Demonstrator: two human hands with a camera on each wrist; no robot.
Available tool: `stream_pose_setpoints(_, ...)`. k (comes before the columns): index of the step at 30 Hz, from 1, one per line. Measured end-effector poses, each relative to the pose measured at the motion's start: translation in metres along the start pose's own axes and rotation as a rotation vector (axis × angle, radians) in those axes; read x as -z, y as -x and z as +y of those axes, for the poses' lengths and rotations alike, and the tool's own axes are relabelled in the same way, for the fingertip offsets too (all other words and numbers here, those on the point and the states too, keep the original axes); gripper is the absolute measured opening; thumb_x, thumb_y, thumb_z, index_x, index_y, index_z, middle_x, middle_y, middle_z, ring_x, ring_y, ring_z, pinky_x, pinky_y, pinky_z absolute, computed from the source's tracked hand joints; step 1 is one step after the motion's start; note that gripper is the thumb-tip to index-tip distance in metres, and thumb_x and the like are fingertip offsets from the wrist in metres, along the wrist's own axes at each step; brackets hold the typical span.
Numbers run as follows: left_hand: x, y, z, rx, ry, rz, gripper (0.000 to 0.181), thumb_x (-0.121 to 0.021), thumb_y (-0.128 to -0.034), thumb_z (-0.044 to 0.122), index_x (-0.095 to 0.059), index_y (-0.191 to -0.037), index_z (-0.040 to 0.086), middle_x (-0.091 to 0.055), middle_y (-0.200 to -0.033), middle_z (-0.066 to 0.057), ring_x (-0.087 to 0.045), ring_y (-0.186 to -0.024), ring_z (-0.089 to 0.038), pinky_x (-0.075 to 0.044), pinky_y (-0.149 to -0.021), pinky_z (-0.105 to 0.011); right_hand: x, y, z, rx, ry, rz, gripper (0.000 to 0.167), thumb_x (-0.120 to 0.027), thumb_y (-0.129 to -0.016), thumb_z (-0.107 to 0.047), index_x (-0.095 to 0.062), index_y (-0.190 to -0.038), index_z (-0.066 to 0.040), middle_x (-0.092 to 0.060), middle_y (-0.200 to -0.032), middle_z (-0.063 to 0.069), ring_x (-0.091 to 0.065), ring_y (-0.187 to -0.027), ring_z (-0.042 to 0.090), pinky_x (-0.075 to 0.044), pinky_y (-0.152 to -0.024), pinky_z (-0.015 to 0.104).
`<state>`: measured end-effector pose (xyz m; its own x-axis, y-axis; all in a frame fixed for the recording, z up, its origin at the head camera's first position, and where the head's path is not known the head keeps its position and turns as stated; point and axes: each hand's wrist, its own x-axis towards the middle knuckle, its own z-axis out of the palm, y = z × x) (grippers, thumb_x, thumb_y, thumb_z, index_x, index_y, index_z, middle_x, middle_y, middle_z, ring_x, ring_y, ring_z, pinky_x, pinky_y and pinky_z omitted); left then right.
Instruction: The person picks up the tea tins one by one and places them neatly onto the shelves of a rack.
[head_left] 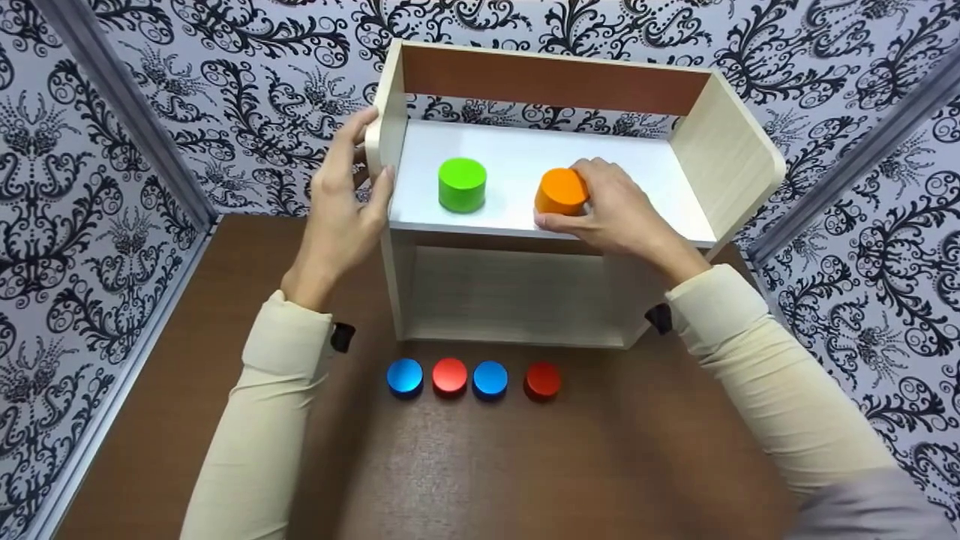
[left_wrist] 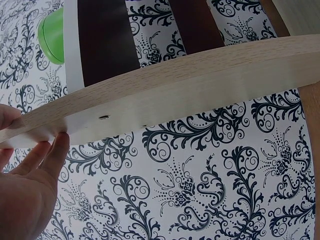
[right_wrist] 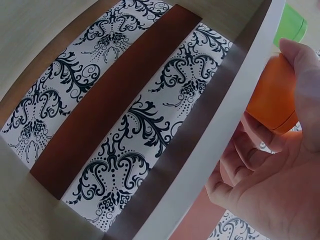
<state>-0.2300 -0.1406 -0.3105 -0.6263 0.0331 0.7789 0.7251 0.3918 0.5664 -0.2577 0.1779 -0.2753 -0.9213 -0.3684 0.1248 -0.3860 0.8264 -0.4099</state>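
An orange cylinder (head_left: pixel 561 192) is at the front of the white upper shelf (head_left: pixel 510 157); my right hand (head_left: pixel 611 206) grips it between thumb and fingers. In the right wrist view the hand (right_wrist: pixel 270 170) curls round the orange cylinder (right_wrist: pixel 274 95) beside the shelf's white edge. A green cylinder (head_left: pixel 462 185) stands upright on the shelf, left of the orange one. My left hand (head_left: pixel 345 202) holds the front edge of the unit's left side panel (head_left: pixel 386 112), fingers outside it. The left wrist view shows that hand (left_wrist: pixel 35 185) against the panel (left_wrist: pixel 175 75).
On the brown table (head_left: pixel 465 465), before the unit, stand two blue pieces (head_left: pixel 405 377) and two red pieces (head_left: pixel 450 376) in a row. Below the white shelf is a lower compartment (head_left: pixel 517 292). The unit's right panel (head_left: pixel 727 150) rises beyond my right hand.
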Motion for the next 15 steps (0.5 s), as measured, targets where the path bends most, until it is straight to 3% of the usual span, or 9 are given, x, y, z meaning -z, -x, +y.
stream_pose_setpoints(15,-0.0001,-0.0010,-0.0011,-0.010,-0.022,0.000,0.054,-0.058,-0.0938,-0.007,-0.043,-0.146,-0.003,-0.056,-0.134,-0.022,-0.061,-0.114,-0.027,-0.057,-0.094,-0.035,-0.0052,-0.0064,-0.0056,-0.015,0.045,0.010,0.068,-0.078,-0.084,-0.050,-0.054,-0.124,0.000,-0.052,-0.111,0.015,-0.046,-0.106,0.033,-0.042,-0.088,0.047)
